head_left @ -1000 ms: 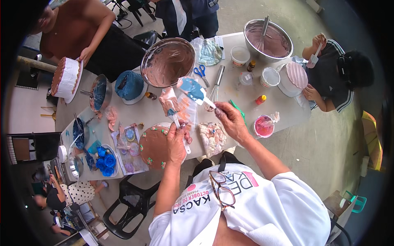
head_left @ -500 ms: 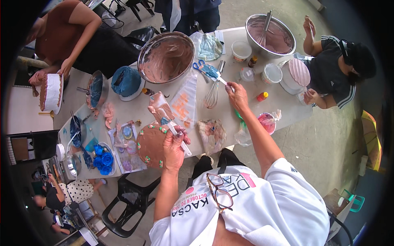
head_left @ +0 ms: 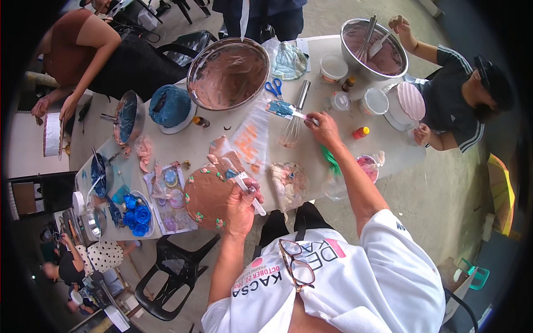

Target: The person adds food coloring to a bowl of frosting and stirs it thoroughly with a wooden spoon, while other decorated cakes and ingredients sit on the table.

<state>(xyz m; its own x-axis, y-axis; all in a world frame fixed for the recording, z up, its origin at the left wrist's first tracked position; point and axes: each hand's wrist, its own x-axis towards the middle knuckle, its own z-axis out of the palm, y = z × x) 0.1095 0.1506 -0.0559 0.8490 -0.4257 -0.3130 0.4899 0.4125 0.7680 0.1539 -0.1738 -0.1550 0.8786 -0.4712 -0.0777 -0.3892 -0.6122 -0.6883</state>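
My left hand [head_left: 240,212] is closed round the white handle of a spatula [head_left: 226,154], whose wide blade is smeared with brown icing. It is above the right side of a round brown-iced cake [head_left: 205,191] ringed with small pink and green icing flowers. Out over the table, my right hand [head_left: 325,130] pinches the white handle of a second spatula [head_left: 280,108] with blue icing on its blade. Beneath that one lies a wire whisk [head_left: 290,133], and beyond its blade are blue-handled scissors [head_left: 273,87]. A clear piping bag [head_left: 252,141] with orange smears lies flat between my hands.
A large steel bowl [head_left: 200,97] of brown icing stands beyond, beside a blue cake [head_left: 169,108]. At far right are another bowl [head_left: 350,53], plastic tubs [head_left: 374,101] and a pink cake [head_left: 410,100] near a co-worker. Blue flowers [head_left: 137,215] sit left; a black chair [head_left: 172,272] stands close by.
My right hand's spatula has swung nearer and more level, uncovering the scissors. My left hand has shifted slightly right and nearer. The right co-worker's raised hand is now empty; a spatula rests in the bowl.
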